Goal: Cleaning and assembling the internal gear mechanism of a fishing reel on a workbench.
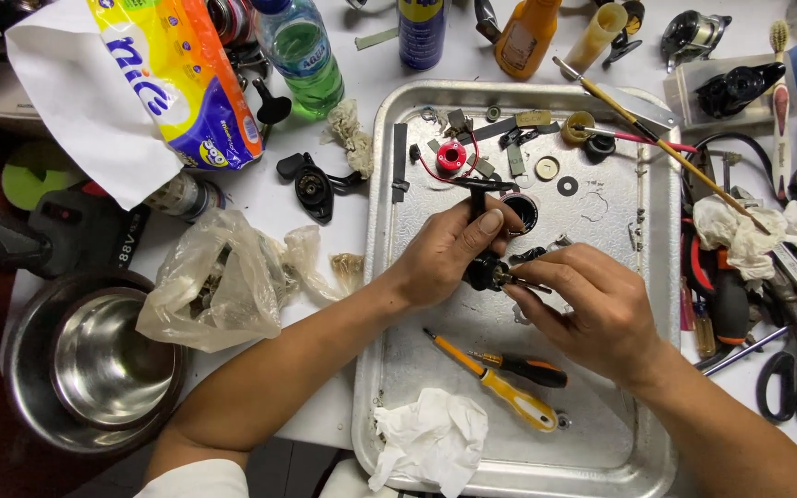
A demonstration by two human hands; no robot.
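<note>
Seen from above: metal tray (382, 277) on a cluttered white table (325, 207), both hands over its middle. Left hand (440, 254), coming in from 7 o'clock, fingers curled tight around a small black fishing-reel part (488, 271), thumb laid along the top. Right hand (592, 309), coming in from 5 o'clock, fingertips pinched on a thin dark piece at the part's 3 o'clock side; what that piece is, too small to tell. Black reel part thus held above the tray's centre, between both hands.

On the tray at 12 o'clock of the hands: red spool piece (451, 157) with red wire, washers, small dark plates. At 6 o'clock: yellow-handled screwdriver (500, 387) crossing just beside an orange-and-black screwdriver (528, 369); crumpled white tissue (431, 438) over the near rim.

Off the tray, at 9 o'clock: clear plastic bag (214, 286), steel bowl (108, 364). At 11 o'clock: green-labelled bottle (306, 55). At 3 o'clock: black scissors (795, 378), white rag (735, 235), mixed tools.
</note>
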